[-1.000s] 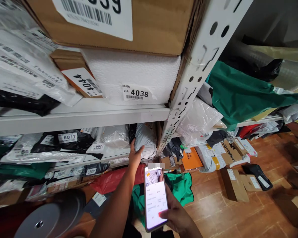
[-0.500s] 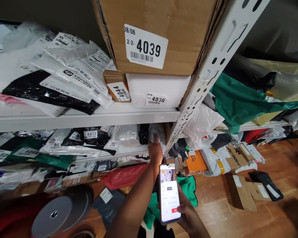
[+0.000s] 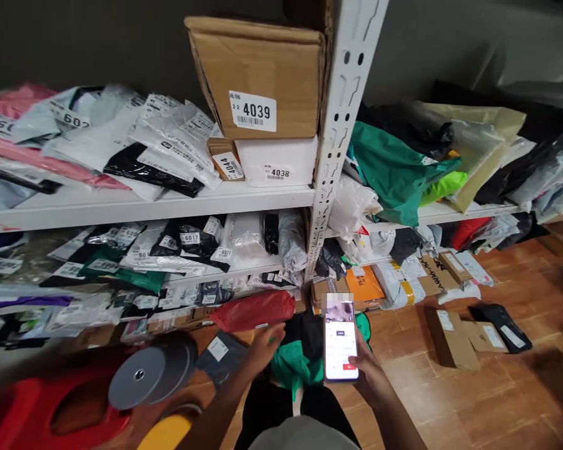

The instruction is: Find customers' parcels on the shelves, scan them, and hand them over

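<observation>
Since half a second ago, the left hand has come away from the grey parcel and drawn back to the lower middle of the frame; the parcel remains on the lower shelf. At lower left sits a grey disc beside red plastic. Above it, left of centre, a black pouch labelled 6017 lies among other packets. A red package at centre is just beyond the left hand, whose fingers are loosely bent and partly spread, with no parcel in them. Near the top centre, a cardboard box marked 4039 rests on a white block marked 4038. The grey parcel stands right of centre, close beside the white upright. Below and right of it, the right hand is closed around a lit phone, thumb at the screen's red button. An orange parcel lies above the phone; brown boxes sit on the floor at lower right.
</observation>
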Demonstrator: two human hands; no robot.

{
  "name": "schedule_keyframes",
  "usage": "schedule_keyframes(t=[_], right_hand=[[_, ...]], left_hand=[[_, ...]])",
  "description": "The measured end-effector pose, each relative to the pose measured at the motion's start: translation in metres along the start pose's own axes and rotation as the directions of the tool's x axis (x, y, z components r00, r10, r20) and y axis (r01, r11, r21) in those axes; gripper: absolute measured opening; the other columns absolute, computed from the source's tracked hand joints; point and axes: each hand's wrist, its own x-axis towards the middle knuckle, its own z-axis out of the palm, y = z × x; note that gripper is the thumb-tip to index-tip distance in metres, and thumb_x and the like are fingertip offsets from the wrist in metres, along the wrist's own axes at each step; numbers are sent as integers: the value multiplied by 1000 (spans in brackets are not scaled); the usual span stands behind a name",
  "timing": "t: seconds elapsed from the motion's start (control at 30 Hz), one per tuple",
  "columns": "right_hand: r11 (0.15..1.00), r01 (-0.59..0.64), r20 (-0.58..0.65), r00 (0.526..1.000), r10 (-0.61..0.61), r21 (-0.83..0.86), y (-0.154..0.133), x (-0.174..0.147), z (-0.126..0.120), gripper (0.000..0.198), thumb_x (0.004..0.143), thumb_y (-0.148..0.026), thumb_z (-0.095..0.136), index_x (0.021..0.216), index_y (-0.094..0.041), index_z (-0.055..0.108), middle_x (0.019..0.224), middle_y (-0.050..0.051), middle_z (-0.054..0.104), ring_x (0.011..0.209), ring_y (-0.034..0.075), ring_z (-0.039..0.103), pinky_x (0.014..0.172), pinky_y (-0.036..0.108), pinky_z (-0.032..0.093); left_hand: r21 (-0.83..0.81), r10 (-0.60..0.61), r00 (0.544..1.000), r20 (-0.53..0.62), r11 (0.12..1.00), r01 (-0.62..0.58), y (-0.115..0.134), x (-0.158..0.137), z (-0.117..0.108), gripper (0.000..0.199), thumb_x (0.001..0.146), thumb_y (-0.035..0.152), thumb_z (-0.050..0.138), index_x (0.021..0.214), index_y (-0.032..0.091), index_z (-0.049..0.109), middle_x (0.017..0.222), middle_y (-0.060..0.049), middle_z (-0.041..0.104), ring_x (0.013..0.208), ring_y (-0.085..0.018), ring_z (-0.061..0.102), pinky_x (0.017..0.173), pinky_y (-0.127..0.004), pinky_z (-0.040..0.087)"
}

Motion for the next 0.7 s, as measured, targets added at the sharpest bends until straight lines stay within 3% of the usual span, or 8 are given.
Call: schedule_keyframes(t=[0.1,0.23,0.4,0.57,0.63,0.7], right_hand=[[999,16,-23,1000,-17,-33,1,-12,-10,82,64,-12,75,137,-33,45,119,3,70,104,26,64,84,38,50],[999,16,9,1000,-16,-42,8,-25,-10,75,63,-11,71,132,-28,49,110,4,72,93,25,67,78,36,51],[998,44,22,999,-44,-33,16,-43,-15,65,67,-14,68,129,-24,51,111,6,72,99,26,66,86,38,49],[996,91,-66,994,-92,-19,12,-64,-37,57,70,-23,70,124,-22,55,108,7,73,95,27,67,83,39,50],[993,120,-126,985,-119,-2,10,-77,-48,54,69,-26,73,120,-23,58,108,6,73,95,26,67,81,37,51],[987,157,-202,968,-150,18,10,-91,-59,50,68,-28,73,116,-26,60,106,3,73,96,25,67,78,36,53]], left_hand=[[-169,-54,992,110,983,73,15,-44,32,57,84,62,43,117,20,64,118,-14,67,108,-29,63,88,-45,52],[-441,-76,963,257,878,187,69,-77,66,58,83,64,48,120,23,65,125,-12,63,115,-31,59,88,-47,52],[-421,-22,929,370,887,189,113,-111,92,53,80,58,58,118,22,67,127,-10,62,126,-34,48,98,-48,45],[-344,34,861,507,924,166,103,-121,103,51,86,57,51,123,25,63,131,-8,60,119,-29,55,93,-44,49],[-280,-20,874,485,944,177,85,-117,99,44,83,53,58,114,23,69,120,-10,66,112,-29,60,92,-44,48],[-261,-76,924,375,948,184,60,-115,88,36,79,45,68,106,21,71,110,-11,69,109,-29,61,96,-45,46]])
